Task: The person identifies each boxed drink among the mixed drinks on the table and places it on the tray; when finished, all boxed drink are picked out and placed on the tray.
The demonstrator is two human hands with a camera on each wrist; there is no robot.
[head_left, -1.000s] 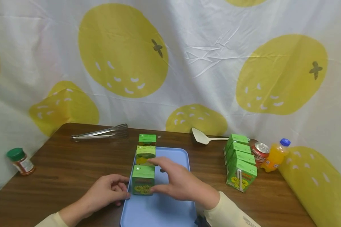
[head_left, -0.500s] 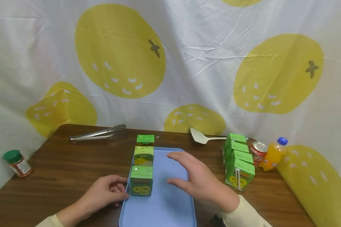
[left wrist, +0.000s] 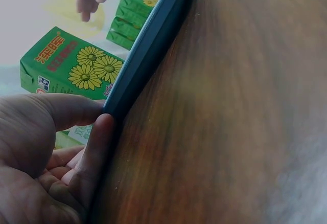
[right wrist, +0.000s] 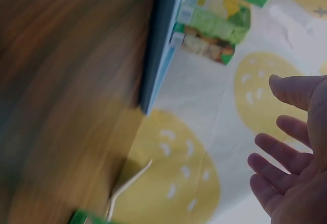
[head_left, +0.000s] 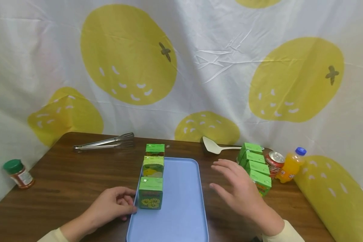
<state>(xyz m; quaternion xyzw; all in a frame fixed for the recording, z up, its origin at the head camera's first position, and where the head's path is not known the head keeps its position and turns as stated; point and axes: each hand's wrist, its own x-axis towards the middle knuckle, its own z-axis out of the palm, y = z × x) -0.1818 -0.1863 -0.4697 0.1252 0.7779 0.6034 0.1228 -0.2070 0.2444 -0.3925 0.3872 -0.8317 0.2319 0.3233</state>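
My left hand (head_left: 113, 205) pinches the left rim of a blue tray (head_left: 181, 218); in the left wrist view, thumb and finger (left wrist: 76, 110) meet at that rim. Three green drink cartons stand in a row along the tray's left side: a front carton with yellow flowers (head_left: 150, 195), a middle carton with a yellow picture (head_left: 153, 167) and a rear carton (head_left: 155, 149) at the far corner. My right hand (head_left: 242, 188) is off the tray's right side with fingers spread, holding nothing. Just beyond it, several green cartons (head_left: 257, 168) stand in a row, the front one partly hidden by the hand.
A red soda can (head_left: 274, 163) and an orange drink bottle (head_left: 291, 164) stand right of the carton row. A white spatula (head_left: 213, 146) and metal tongs (head_left: 104, 143) lie at the table's back. A green-capped spice jar (head_left: 19, 174) stands far left, before a patterned curtain (head_left: 187, 87).
My right hand has drawn away from the front carton on the tray and moved right, toward the carton row. My left hand stays at the tray's rim.
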